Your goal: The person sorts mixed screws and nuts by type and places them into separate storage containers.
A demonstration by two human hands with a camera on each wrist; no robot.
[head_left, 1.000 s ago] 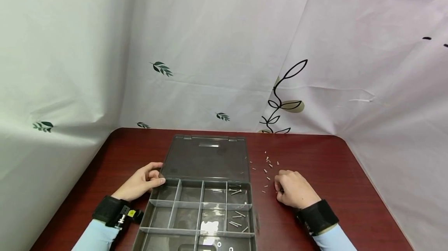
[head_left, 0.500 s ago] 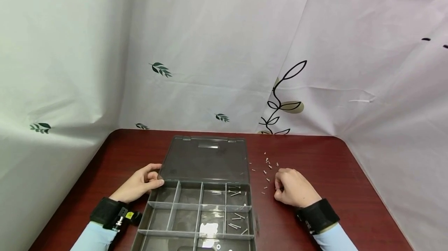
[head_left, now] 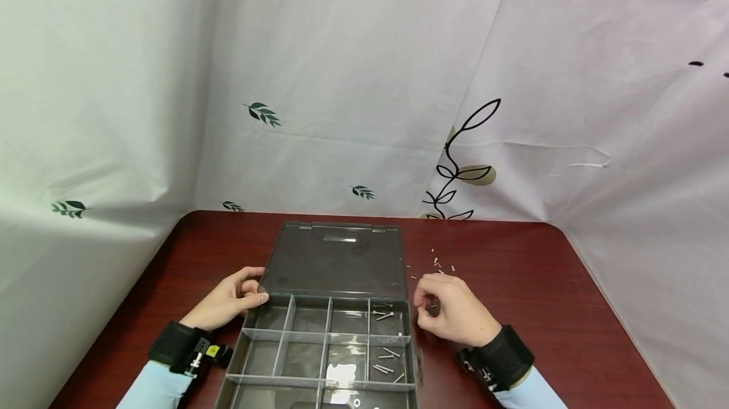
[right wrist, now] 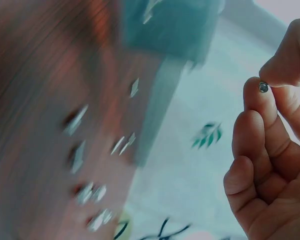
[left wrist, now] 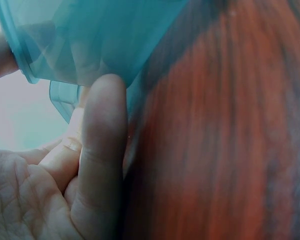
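Note:
A grey translucent compartment box (head_left: 324, 333) lies on the table with its lid (head_left: 336, 257) folded back flat. At the box's left side, by the hinge, my left hand (head_left: 224, 300) holds the corner between thumb and fingers. The left wrist view shows its thumb (left wrist: 105, 145) against the box wall (left wrist: 110, 40). Right of the box, my right hand (head_left: 455, 309) hovers over the table. It pinches a small screw (right wrist: 263, 87) between thumb and fingertip, only its head showing. Short screws lie in the right-hand compartments, and a few rings (head_left: 357, 403) in the front one.
Several loose screws (head_left: 436, 262) are scattered on the dark red table (head_left: 512, 257) beyond my right hand. White fabric with leaf prints (head_left: 342, 80) hangs behind the table and at both sides.
My right hand has moved left toward the box with the pinched screw, now covering some of the scattered screws. The left hand and the box keep their places.

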